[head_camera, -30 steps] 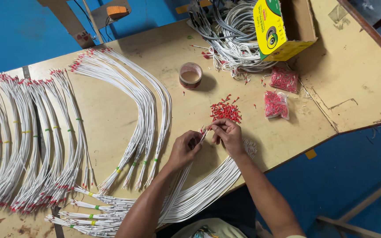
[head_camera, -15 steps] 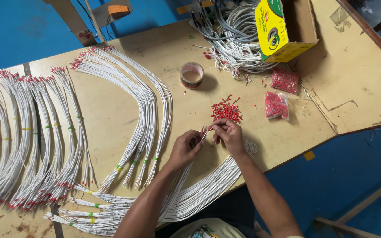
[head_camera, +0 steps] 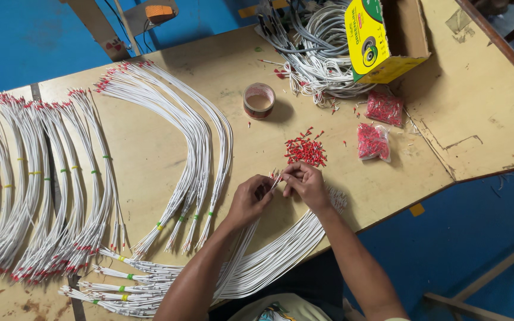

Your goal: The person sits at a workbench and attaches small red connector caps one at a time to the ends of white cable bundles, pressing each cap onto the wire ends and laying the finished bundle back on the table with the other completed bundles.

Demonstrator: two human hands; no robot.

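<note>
My left hand (head_camera: 250,199) pinches a small bunch of white wire ends (head_camera: 275,178) over the front of the table (head_camera: 162,148), fingers closed snug around them, while my right hand (head_camera: 306,184) meets it with fingertips pressed together at the wire tips; whether a red sleeve sits between them is too small to tell. To do this well, I judge it best to keep the ends fanned just apart, hold one wire steady near its tip, and push each sleeve on straight. The loose pile of red sleeves (head_camera: 306,151) lies just beyond my right hand, within easy reach.

The long tails of the wires (head_camera: 281,255) run back under my forearms toward me. Two small clear bags (head_camera: 373,141) beside the pile hold more red sleeves. The open cardboard box (head_camera: 406,35) with the yellow flap looks empty as far as I can see in. A round tape roll (head_camera: 259,100) stands farther back. Finished bundles (head_camera: 60,178) lie spread to my left.
</note>
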